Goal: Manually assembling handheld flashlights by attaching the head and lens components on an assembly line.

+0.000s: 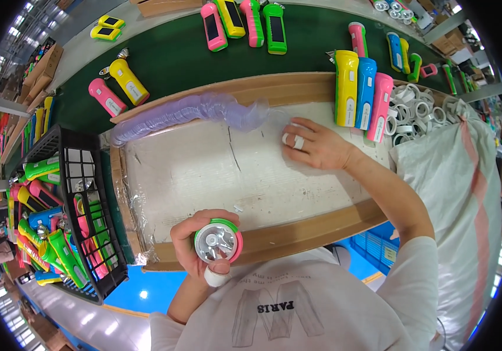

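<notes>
My left hand (186,238), near the front edge of the tray, is wrapped round a flashlight (211,238) with a pink and green body. Its round silver reflector faces up, and my thumb, wrapped in white tape, lies against the near rim. Over the tray's right part is my right hand (324,147), palm down, fingers stretched out, white tape round one finger. Just beyond its fingertips ends a long row of thin clear purple-tinted discs (186,114), leaning on one another. Whether the fingertips touch the last disc, I cannot tell.
The cardboard tray (274,237) has low walls. Three flashlights, yellow (346,88), blue (365,93) and pink (380,108), stand at its right corner beside white rings (418,111) and a white sack (444,175). A black crate (90,216) of flashlights is left; a green belt (175,55) runs behind.
</notes>
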`<control>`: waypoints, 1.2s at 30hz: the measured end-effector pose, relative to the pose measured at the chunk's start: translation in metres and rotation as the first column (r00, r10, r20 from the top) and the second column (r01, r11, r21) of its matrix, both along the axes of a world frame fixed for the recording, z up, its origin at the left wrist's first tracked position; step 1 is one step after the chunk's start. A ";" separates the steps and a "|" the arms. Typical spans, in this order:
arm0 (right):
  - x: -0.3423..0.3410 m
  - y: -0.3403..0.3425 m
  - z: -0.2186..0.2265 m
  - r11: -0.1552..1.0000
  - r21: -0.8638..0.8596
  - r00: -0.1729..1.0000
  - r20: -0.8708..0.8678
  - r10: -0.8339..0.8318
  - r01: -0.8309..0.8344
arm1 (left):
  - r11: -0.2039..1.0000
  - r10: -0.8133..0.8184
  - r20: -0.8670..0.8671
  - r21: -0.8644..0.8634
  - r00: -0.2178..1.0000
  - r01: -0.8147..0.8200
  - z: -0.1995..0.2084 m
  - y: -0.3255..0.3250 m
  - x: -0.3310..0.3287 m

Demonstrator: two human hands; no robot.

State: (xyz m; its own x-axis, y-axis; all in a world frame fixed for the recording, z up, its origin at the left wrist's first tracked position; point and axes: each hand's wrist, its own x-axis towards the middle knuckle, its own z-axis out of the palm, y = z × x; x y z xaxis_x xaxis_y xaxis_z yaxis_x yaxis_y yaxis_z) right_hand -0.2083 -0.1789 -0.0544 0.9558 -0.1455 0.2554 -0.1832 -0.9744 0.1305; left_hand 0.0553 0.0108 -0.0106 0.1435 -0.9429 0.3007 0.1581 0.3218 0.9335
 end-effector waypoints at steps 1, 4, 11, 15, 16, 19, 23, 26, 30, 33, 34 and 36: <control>-0.003 -0.011 -0.002 0.998 -0.054 0.999 0.046 -0.011 0.014 | 1.000 -0.005 0.009 0.003 1.000 0.005 0.001 -0.002 -0.002; -0.008 -0.031 0.004 0.990 -0.108 0.994 0.082 -0.077 0.086 | 1.000 -0.008 -0.029 0.015 1.000 0.008 0.005 -0.011 -0.008; 0.026 0.051 0.019 0.860 0.434 0.932 0.108 -0.346 0.269 | 0.994 0.112 -0.120 0.003 0.986 -0.112 0.019 -0.022 0.006; 0.078 0.095 0.006 0.770 0.632 0.980 0.090 -0.180 0.083 | 0.985 0.170 -0.184 -0.002 0.968 -0.173 0.021 -0.029 0.017; 0.086 0.098 0.000 0.782 0.623 0.987 0.103 -0.124 0.033 | 0.964 0.264 -0.215 0.076 0.940 -0.254 0.028 -0.028 0.014; 0.088 0.096 -0.013 0.823 0.565 0.997 -0.002 -0.072 0.060 | 0.986 0.152 -0.155 -0.040 0.976 -0.160 0.021 -0.021 0.019; 0.070 0.042 0.015 0.903 0.341 0.866 0.329 -0.375 0.262 | 0.987 0.158 -0.158 0.007 0.975 -0.159 0.011 -0.016 0.017; 0.050 -0.008 0.070 0.705 0.442 0.580 0.402 -0.708 0.555 | 0.987 0.130 -0.137 0.108 0.982 -0.115 0.013 -0.025 0.002; 0.003 0.002 0.049 0.583 0.446 0.646 0.014 -0.764 0.680 | 0.985 -0.048 -0.118 0.162 0.992 0.066 0.006 -0.044 -0.019; -0.001 0.022 0.029 0.519 0.525 0.604 0.013 -0.797 0.674 | 0.956 -0.292 -0.148 -0.013 0.945 0.294 -0.002 -0.053 -0.033; 0.001 0.022 0.024 0.541 0.520 0.619 0.029 -0.785 0.661 | 0.950 -0.312 -0.142 -0.056 0.939 0.307 -0.006 -0.058 -0.040; -0.002 0.020 0.010 0.548 0.518 0.617 0.047 -0.785 0.657 | 0.939 -0.341 -0.129 -0.084 0.931 0.332 -0.012 -0.066 -0.051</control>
